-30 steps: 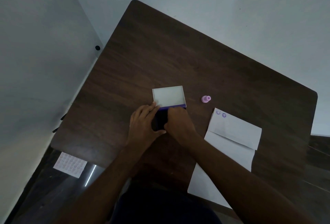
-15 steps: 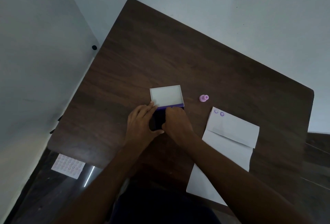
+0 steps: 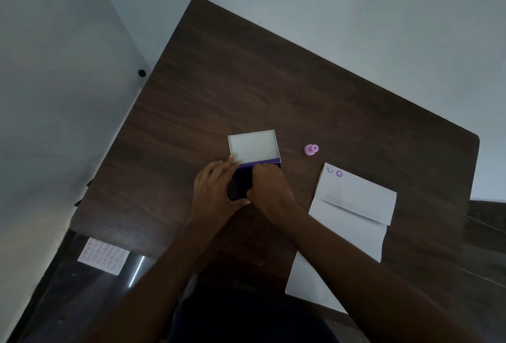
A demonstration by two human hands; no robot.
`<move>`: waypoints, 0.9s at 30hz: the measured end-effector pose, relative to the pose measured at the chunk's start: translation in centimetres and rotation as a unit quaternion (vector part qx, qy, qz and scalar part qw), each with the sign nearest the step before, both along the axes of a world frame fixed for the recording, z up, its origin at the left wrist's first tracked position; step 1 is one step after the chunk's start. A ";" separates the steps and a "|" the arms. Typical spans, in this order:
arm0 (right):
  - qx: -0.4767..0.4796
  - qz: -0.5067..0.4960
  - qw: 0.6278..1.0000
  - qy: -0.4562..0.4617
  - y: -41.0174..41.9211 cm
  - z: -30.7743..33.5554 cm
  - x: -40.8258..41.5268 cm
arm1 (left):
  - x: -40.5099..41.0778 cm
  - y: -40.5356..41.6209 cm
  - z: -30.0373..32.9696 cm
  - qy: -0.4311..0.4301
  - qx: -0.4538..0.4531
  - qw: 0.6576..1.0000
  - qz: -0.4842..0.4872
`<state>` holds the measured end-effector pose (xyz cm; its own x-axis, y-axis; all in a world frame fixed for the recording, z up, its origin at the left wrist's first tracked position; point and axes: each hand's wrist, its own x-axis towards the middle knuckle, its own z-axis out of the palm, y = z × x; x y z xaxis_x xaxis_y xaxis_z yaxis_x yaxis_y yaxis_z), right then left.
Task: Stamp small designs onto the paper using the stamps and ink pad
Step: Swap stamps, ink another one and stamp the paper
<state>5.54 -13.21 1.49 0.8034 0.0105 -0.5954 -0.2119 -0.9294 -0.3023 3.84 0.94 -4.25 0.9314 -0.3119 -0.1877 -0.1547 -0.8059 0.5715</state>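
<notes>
I am steadying the open ink pad [image 3: 245,178] with my left hand [image 3: 216,192], fingers flat along its edge, while my right hand [image 3: 269,188] is curled over the pad, probably pressing a stamp I cannot see. Next I am carrying it right of my grip to the paper [image 3: 353,200], beside the two prints [image 3: 334,171]; a pink stamp [image 3: 310,149] is standing beyond.

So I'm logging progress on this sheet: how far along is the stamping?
Done: two purple prints sit at the top corner of the paper. In hand: both hands are over the open ink pad, left hand steadying it, right hand curled above it, probably inking. Left: most of the sheet is blank; a pink stamp lies unused.
</notes>
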 end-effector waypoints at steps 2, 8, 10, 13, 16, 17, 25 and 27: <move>-0.002 -0.001 1.000 0.006 0.0 0.0 0.0 | 0.0 0.0 0.1 0.000 -0.003 1.000 0.002; 0.000 -0.002 1.000 0.002 -0.1 0.0 -0.1 | 0.0 0.0 0.2 0.002 -0.005 1.000 0.000; -0.001 0.001 1.000 0.004 -0.1 0.0 0.0 | 0.0 0.0 0.2 0.005 -0.001 1.000 -0.001; 0.001 -0.003 1.000 0.013 -0.1 -0.1 0.1 | 0.0 -0.1 0.2 0.004 0.001 1.000 -0.001; 0.001 -0.001 1.000 0.014 -0.1 -0.1 0.0 | 0.1 -0.1 0.2 0.006 0.003 1.000 -0.001; -0.001 -0.001 1.000 0.010 -0.1 -0.2 0.0 | 0.1 -0.1 0.2 0.008 0.003 1.000 -0.002; -0.002 -0.002 1.000 0.004 -0.1 -0.5 -0.1 | 0.0 0.0 0.0 0.001 -0.001 1.000 -0.002; -0.001 -0.003 1.000 0.003 -0.1 -0.5 -0.1 | 0.1 0.0 -0.1 0.001 -0.001 1.000 -0.002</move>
